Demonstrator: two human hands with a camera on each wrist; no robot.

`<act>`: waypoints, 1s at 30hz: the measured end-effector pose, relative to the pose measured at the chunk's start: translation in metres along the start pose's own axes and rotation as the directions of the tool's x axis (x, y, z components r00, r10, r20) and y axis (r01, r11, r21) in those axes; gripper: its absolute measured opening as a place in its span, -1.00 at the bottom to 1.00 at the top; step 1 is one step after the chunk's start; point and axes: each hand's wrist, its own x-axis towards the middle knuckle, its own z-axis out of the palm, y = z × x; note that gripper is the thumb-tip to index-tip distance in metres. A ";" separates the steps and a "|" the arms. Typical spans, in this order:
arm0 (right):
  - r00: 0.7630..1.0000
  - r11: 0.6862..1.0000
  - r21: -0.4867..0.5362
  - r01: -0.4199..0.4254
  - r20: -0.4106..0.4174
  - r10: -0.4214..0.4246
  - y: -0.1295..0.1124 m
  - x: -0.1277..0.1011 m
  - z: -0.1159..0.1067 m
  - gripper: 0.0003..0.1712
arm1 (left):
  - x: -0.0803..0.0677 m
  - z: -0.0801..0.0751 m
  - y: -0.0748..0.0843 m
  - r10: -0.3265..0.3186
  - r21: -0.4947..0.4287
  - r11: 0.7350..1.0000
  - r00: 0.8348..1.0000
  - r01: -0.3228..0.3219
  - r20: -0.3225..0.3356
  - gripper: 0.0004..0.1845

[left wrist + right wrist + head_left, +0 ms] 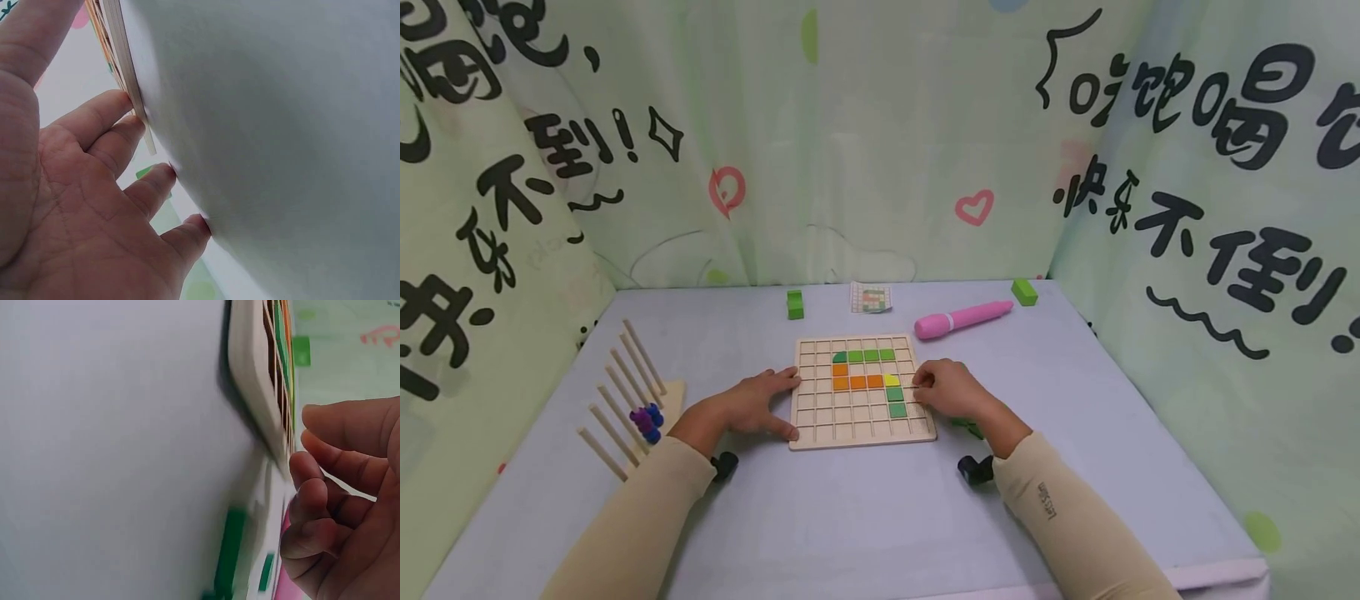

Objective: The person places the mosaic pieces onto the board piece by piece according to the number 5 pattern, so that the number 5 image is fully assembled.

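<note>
board: wooden grid board (862, 392) flat on the grey-blue table (880, 508), centred in front of the person, between both hands
tiles on board: green row (871, 356) near the top, orange L (850, 379) under it, one yellow tile (891, 380), two green tiles (896, 402) below the yellow one
left hand: left hand (756, 406) palm down on the table, fingers straight and spread; left wrist view shows fingertips (128, 103) butted against the board's left edge; holds nothing
left arm: beige sleeve (632, 525) runs in from lower left, forearm low over the table
right hand: right hand (950, 389) at the board's right edge, level with the yellow tile; fingers curled, tips (306, 469) close to the board rim in the right wrist view; whether it pinches a tile — cannot tell
right arm: sleeved forearm comes in from lower right, wrist just beside the board's lower right corner
near right hand: dark green piece (967, 428) on the table, partly hidden under the wrist
behind board: pattern card (870, 297), green block (794, 304) to its left, pink pen (962, 319) to its right, second green block (1024, 292) by the pen's far end
far left: wooden peg rack (628, 392) with blue and purple beads (647, 420), well apart from the board
</note>
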 end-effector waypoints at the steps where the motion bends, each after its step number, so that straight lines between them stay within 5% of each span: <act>1: 1.000 1.000 0.000 -0.011 -0.011 0.011 0.005 0.001 -0.003 -0.83 | 0.000 0.000 0.000 -0.001 -0.002 1.000 1.000 0.001 0.000 0.11; 8: 0.994 0.997 -0.030 -0.076 -0.082 0.073 0.039 0.010 -0.027 -0.74 | 0.000 0.000 0.000 -0.001 0.000 1.000 1.000 0.001 -0.002 0.11; 17: 0.976 0.974 -0.082 -0.213 -0.058 0.208 0.061 0.022 -0.042 -0.62 | -0.002 -0.002 0.000 0.015 0.000 1.000 1.000 -0.015 -0.006 0.10; 30: 0.980 0.978 -0.113 -0.177 -0.113 0.164 0.062 0.025 -0.038 -0.75 | -0.004 -0.003 0.003 0.024 0.004 1.000 1.000 -0.024 -0.002 0.10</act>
